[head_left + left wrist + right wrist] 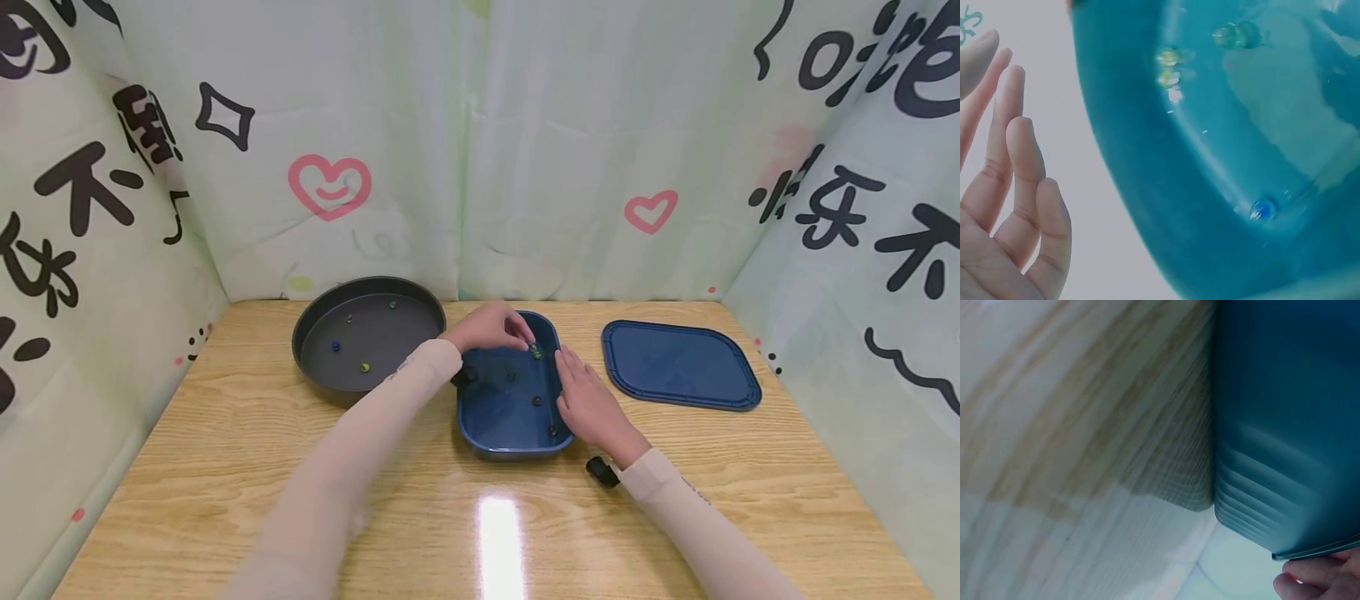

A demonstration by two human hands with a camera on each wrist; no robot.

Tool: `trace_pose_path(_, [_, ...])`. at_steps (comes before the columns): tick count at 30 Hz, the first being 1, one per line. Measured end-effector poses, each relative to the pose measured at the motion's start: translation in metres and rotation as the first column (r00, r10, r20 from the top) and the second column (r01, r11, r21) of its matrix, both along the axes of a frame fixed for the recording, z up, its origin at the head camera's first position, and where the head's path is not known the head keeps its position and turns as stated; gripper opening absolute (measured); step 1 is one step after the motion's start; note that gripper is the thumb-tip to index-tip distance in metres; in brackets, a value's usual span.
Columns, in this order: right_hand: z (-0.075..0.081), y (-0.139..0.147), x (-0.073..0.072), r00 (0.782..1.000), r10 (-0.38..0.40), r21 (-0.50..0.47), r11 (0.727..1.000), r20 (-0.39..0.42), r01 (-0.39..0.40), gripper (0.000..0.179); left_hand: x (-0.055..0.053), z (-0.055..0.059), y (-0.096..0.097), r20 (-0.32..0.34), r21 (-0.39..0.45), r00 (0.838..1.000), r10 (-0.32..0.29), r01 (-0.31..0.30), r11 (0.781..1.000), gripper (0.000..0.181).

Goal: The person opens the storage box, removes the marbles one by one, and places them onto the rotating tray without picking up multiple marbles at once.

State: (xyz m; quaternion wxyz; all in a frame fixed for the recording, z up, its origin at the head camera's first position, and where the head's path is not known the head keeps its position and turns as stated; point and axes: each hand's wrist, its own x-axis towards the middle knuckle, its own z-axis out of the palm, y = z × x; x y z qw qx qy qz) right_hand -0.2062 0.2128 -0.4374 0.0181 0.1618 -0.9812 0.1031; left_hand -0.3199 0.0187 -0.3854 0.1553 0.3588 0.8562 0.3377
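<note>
Over a blue rectangular box [498, 429], my left hand [491, 327] hangs with its fingers angled down. Small yellow-green marbles [536, 352] are close below its fingertips. In the left wrist view the fingers [1025, 150] are nearly straight, and no marble shows between thumb and index finger. A blue marble [1264, 209] and a teal marble [1235, 35] sit in the box. A reddish marble [536, 401] lies there too. My right hand [596, 408] rests its extended fingers along the box's right rim; the right wrist view shows its fingers [1313, 575] by the rim.
Left of the box stands a dark round pan [375, 287] holding several marbles, among them a blue marble [335, 346] and a yellow marble [365, 367]. A flat blue lid [681, 364] lies to the right on the wooden table [420, 517]. Curtains [472, 150] border the table.
</note>
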Motion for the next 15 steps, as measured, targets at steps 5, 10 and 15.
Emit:
trace_pose_path(5, [-0.001,0.0,-0.001,1.0,0.004,0.008,1.0,0.004,-0.004,0.059,0.008,0.015,-0.015,-0.011,0.043,1.0,-0.003,0.004,0.999,0.021])
trace_pose_path(10, [-0.001,0.001,-0.002,1.0,0.004,0.013,1.0,-0.001,-0.004,0.059,0.016,0.027,-0.036,-0.038,0.045,0.999,0.025,-0.023,0.999,0.019])
trace_pose_path(15, [-0.001,0.001,-0.001,1.0,0.005,0.009,1.0,0.01,-0.005,0.059,0.025,0.04,-0.06,-0.046,0.037,0.996,0.079,-0.078,0.996,0.017])
